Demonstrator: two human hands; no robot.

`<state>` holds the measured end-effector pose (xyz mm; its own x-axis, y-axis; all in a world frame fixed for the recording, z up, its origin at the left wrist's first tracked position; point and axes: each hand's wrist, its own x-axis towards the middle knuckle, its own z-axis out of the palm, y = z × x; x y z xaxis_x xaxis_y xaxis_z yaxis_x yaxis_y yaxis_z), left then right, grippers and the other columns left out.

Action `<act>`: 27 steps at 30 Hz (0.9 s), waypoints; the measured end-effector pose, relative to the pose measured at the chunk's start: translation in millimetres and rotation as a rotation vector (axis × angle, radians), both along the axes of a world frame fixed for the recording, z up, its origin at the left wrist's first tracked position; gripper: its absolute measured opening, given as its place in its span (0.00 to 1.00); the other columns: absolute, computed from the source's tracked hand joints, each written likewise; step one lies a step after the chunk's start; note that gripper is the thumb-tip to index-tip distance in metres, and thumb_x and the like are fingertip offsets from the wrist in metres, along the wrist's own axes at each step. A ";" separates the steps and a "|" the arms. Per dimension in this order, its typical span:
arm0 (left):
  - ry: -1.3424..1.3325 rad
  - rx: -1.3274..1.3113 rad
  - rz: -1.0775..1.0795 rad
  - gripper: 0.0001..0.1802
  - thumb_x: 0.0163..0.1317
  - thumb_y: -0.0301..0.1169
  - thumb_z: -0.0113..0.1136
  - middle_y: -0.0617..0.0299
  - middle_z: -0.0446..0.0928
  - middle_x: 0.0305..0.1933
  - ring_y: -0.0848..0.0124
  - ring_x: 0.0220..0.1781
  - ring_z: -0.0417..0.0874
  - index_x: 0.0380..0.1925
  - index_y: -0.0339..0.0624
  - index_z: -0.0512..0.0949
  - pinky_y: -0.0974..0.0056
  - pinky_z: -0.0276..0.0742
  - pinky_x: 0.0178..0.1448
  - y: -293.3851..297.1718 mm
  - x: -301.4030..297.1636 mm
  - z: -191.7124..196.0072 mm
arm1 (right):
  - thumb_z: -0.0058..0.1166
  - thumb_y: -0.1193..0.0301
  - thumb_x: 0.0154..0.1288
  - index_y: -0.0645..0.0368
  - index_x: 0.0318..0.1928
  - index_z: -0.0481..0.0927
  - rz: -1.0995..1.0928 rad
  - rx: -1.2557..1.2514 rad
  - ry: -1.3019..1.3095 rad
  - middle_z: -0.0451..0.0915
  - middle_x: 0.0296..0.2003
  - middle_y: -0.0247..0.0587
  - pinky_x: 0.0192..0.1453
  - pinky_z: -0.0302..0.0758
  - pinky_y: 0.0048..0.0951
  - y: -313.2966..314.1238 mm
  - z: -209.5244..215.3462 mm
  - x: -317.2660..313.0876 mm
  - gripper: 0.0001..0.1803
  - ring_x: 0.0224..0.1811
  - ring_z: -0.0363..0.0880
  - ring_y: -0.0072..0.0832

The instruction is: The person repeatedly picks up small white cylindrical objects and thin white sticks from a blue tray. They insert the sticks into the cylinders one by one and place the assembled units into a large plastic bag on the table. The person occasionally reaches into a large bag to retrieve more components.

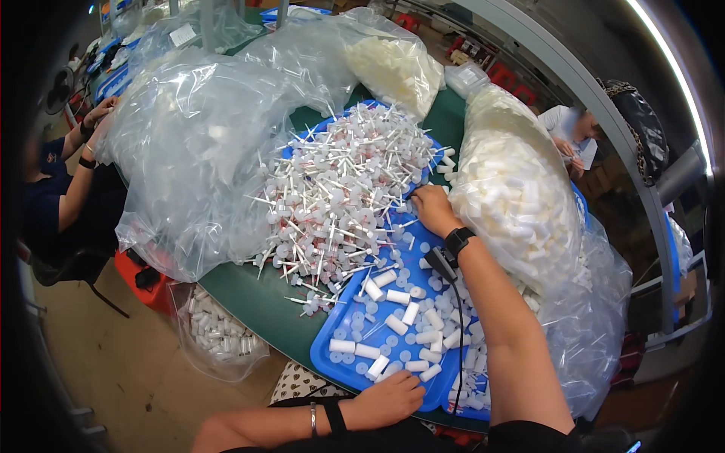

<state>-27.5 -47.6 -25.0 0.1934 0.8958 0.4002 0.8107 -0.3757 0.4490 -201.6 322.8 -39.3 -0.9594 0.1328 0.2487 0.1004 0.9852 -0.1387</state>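
Note:
My left hand (389, 398) rests at the near edge of a blue tray (323, 355), its fingers curled together beside short white foam-like cylinders (377, 367). Whatever it holds, if anything, is hidden. My right hand (436, 209) reaches far forward, past the right side of a heap of thin white plastic sticks with round translucent discs (332, 196). Its fingers are bent and closed at the heap's edge; I cannot make out anything in them. Loose translucent discs (366, 308) lie among the cylinders in the tray. A black band with a cabled clip (456, 240) circles my right wrist.
A big clear bag (196, 158) covers the table's left. At right stands a bag full of white cylinders (513, 189); another bag (393, 68) lies at the back. Two other people work at left and far right. A black cable (459, 332) crosses the tray.

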 end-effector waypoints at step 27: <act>-0.059 -0.019 0.050 0.05 0.60 0.32 0.58 0.63 0.69 0.36 0.66 0.46 0.75 0.32 0.45 0.77 0.61 0.70 0.58 -33.9 21.9 -8.2 | 0.59 0.69 0.66 0.58 0.56 0.76 0.043 -0.232 -0.108 0.77 0.55 0.49 0.57 0.79 0.42 -4.6 10.8 36.6 0.19 0.55 0.78 0.47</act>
